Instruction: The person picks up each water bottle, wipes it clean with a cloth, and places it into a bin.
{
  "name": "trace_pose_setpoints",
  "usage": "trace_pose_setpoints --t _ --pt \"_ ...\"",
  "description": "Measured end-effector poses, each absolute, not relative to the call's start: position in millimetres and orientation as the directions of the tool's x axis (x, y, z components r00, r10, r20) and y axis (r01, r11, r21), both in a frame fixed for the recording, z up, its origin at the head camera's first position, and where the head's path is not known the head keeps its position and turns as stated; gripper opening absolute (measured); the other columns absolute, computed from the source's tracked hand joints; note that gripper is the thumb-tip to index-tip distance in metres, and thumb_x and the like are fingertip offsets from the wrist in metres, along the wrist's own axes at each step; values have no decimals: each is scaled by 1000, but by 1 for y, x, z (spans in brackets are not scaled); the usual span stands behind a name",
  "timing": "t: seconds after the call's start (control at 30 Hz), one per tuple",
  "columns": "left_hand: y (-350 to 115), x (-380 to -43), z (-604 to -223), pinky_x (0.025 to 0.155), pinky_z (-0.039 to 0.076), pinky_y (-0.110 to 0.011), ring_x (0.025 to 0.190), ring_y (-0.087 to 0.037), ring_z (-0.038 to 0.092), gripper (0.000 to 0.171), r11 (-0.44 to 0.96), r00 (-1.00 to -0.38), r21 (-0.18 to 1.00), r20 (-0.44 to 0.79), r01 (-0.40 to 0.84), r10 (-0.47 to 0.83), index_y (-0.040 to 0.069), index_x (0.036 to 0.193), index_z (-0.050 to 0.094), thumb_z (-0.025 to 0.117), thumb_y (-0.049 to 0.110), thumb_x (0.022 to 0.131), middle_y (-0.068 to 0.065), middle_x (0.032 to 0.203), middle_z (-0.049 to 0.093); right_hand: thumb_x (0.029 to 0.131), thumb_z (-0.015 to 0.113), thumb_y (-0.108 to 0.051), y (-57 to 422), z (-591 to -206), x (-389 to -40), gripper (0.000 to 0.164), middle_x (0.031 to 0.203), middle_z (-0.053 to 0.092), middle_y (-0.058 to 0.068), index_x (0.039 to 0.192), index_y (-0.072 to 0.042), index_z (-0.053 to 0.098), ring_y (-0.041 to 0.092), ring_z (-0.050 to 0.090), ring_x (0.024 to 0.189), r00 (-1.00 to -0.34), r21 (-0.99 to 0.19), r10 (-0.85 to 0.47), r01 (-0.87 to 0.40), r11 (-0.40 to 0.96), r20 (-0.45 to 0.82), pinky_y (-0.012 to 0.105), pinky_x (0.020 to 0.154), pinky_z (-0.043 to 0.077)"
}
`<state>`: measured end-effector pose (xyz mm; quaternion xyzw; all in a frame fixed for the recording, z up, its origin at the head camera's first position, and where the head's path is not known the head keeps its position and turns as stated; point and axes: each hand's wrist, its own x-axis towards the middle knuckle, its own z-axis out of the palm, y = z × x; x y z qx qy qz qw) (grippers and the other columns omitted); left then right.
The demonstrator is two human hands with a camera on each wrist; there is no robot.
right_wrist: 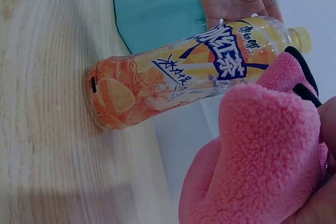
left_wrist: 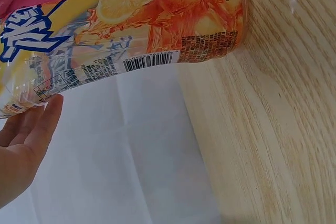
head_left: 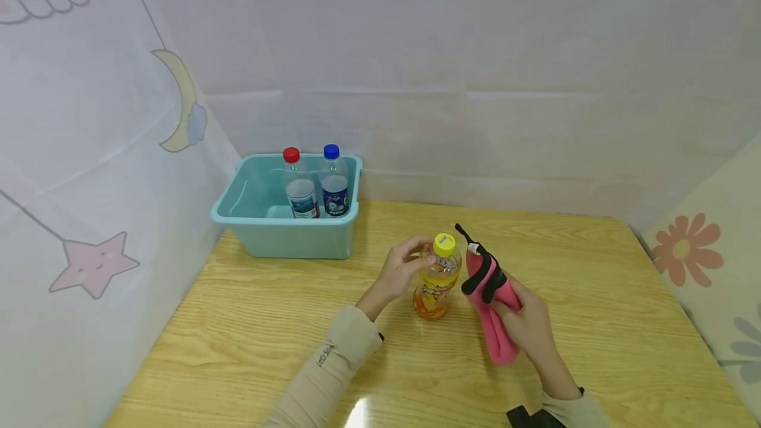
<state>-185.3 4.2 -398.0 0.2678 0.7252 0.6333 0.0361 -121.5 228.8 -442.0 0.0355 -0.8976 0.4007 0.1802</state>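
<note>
A bottle of orange-coloured drink [head_left: 436,289] with a yellow cap stands on the wooden table, near its middle. My left hand [head_left: 404,269] holds it around the upper part, thumb toward me and fingers on the far side. In the left wrist view, fingertips meet the edge of the printed label [left_wrist: 128,19]. Beside the bottle on the right, my right hand [head_left: 531,322] grips a folded pink fleecy cloth [head_left: 496,332] with black trim and a black loop. The right wrist view has the cloth [right_wrist: 262,145] overlapping the bottle's upper side [right_wrist: 178,74].
At the back left of the table [head_left: 565,263] sits a light blue plastic basin [head_left: 291,240]. Inside it stand a red-capped bottle [head_left: 301,193] and a blue-capped bottle [head_left: 335,187], at its right side. Printed fabric walls [head_left: 475,137] border the table behind and at both sides.
</note>
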Motion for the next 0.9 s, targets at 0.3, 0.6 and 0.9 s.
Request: trace_pose_setpoints --t 0.3,0.6,0.9 --pt "4 -186 -398 92 44 -36 110 -33 48 29 51 -840 929 307 366 447 -10 118 51 46 1 91 -24 117 53 72 70 6 225 -431 -119 44 97 66 18 115 -1 62 9 58 81 -905 -731 127 -239 639 407 5 66 39" --pt "3 -184 -397 88 45 -35 112 -31 47 32 130 -856 920 283 370 433 -6 122 51 46 5 92 -20 122 51 70 71 7 223 -429 -120 43 94 67 15 112 -2 63 7 58 77 -899 -722 120 -254 643 422 6 65 40" --pt "1 -186 -397 82 46 -27 107 -34 47 32 122 -848 917 291 379 443 -8 121 51 47 4 91 -22 118 51 72 68 7 218 -424 -124 47 93 65 17 116 -1 56 20 58 74 -912 -717 76 -262 645 402 25 60 47"
